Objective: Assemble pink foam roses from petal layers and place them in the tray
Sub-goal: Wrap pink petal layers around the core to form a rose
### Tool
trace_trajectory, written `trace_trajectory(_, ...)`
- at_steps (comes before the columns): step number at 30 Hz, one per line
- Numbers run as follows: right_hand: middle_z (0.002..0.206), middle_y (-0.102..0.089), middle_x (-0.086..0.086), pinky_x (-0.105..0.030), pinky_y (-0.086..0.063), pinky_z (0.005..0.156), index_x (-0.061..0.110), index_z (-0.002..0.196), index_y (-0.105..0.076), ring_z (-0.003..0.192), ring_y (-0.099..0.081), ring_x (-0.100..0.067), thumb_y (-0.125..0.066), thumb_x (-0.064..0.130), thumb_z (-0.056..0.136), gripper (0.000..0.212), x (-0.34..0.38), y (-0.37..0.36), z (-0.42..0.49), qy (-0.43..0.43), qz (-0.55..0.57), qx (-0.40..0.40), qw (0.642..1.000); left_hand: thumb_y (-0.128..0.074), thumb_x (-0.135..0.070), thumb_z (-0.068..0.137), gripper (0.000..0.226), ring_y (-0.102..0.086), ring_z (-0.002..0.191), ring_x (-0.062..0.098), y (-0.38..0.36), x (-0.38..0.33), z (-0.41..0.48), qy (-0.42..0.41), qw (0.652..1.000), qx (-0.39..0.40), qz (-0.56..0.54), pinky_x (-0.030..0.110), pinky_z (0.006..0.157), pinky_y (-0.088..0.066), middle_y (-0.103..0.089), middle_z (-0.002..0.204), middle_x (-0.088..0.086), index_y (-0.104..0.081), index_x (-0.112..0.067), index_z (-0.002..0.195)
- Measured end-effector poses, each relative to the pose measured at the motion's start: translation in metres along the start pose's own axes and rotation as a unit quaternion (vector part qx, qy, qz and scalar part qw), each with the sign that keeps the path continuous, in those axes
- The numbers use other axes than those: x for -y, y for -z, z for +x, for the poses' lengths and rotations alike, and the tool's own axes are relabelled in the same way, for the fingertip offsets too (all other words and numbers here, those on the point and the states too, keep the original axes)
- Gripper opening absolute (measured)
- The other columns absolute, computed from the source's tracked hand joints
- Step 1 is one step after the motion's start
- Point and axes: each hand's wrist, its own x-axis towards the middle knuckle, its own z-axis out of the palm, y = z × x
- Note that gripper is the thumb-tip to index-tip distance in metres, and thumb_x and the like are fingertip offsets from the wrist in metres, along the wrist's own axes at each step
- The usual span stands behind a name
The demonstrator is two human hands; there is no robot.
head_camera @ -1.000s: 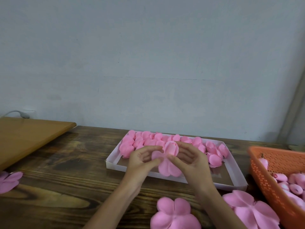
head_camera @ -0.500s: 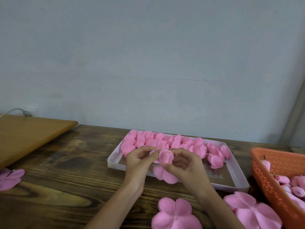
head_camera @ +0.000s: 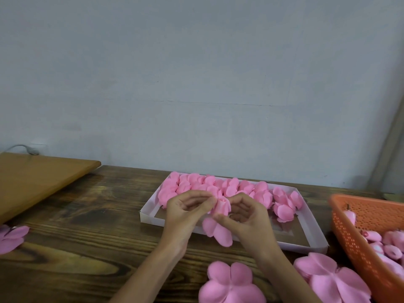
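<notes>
Wood table; white tray w/ pink roses packed along back. L hand & R hand over tray's front edge, fingers curled, tips pinching one rose btwn them: tight bud at fingertips, loose petals hanging below the thumbs.

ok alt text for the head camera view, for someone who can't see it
A left hand and right hand pinch a half-built pink foam rose above a white tray holding rows of finished roses. Flat petal layers lie on the wooden table, and an orange basket of pink buds sits at right.
</notes>
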Motion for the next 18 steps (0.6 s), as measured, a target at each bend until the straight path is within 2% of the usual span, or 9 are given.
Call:
trace_trajectory(2,0.093,-0.077,-0.013,-0.045,-0.063,0.081,0.011,0.092,-0.073,0.09,-0.075,-0.035,-0.087,-0.002,0.077,0.024,-0.001,0.002,0.001,0.001,0.024,-0.012,1.0,-0.092,-0.036,0.072,0.032,-0.077,0.104,0.025,0.0,0.0,0.0,0.008,1.0,0.017,-0.009,0.028,0.078,-0.061,-0.081,0.105,0.009,-0.084,-0.024,0.1)
trace_trajectory(5,0.093,-0.077,-0.018,-0.037,-0.063,0.078,0.001,0.094,-0.07,0.09,-0.076,-0.035,-0.085,-0.006,0.077,0.023,0.0,0.005,0.003,0.002,0.052,-0.029,0.998,-0.081,-0.034,0.081,0.032,-0.073,0.115,0.028,-0.001,0.001,0.0,0.023,0.998,0.042,-0.051,0.035,0.089,-0.062,-0.079,0.116,0.011,-0.082,-0.023,0.11)
trace_trajectory(7,0.093,-0.077,-0.019,-0.031,-0.061,0.075,-0.002,0.094,-0.069,0.09,-0.076,-0.033,-0.084,-0.007,0.077,0.023,0.0,0.005,0.003,-0.002,0.067,-0.044,0.997,-0.074,-0.022,0.089,0.029,-0.072,0.119,0.028,-0.001,0.002,0.0,0.026,0.996,0.062,-0.06,0.037,0.093,-0.061,-0.077,0.121,0.011,-0.08,-0.024,0.117)
trace_trajectory(9,0.094,-0.077,-0.019,-0.03,-0.061,0.074,-0.003,0.095,-0.069,0.09,-0.077,-0.032,-0.083,-0.008,0.077,0.023,0.0,0.006,0.005,-0.007,0.085,-0.056,0.995,-0.069,-0.012,0.09,0.037,-0.069,0.123,0.028,-0.001,0.004,0.0,0.018,0.996,0.077,-0.048,0.042,0.1,-0.058,-0.076,0.126,0.01,-0.077,-0.025,0.124)
trace_trajectory(11,0.095,-0.078,-0.018,-0.03,-0.062,0.074,-0.003,0.096,-0.069,0.091,-0.077,-0.031,-0.083,-0.009,0.077,0.024,0.001,0.007,0.005,-0.012,0.097,-0.066,0.993,-0.074,-0.018,0.089,0.04,-0.069,0.123,0.024,-0.001,0.004,0.0,0.01,0.997,0.074,-0.009,0.039,0.101,-0.057,-0.076,0.126,0.005,-0.074,-0.026,0.128)
trace_trajectory(14,0.095,-0.079,-0.016,-0.028,-0.062,0.071,-0.002,0.097,-0.07,0.09,-0.078,-0.028,-0.083,-0.007,0.077,0.025,0.002,0.01,0.005,-0.01,0.105,-0.078,0.991,-0.086,-0.034,0.079,0.043,-0.074,0.111,0.016,0.002,0.003,-0.001,0.039,0.995,0.073,0.062,0.03,0.09,-0.06,-0.079,0.115,-0.001,-0.076,-0.03,0.121)
trace_trajectory(18,0.094,-0.078,-0.017,-0.026,-0.061,0.07,-0.001,0.095,-0.07,0.088,-0.078,-0.029,-0.083,-0.007,0.077,0.023,0.004,0.013,0.006,-0.015,0.116,-0.09,0.989,-0.092,-0.021,0.078,0.023,-0.077,0.101,0.025,0.005,0.011,0.002,0.089,0.992,0.053,0.078,0.038,0.09,-0.059,-0.081,0.102,0.008,-0.082,-0.021,0.099)
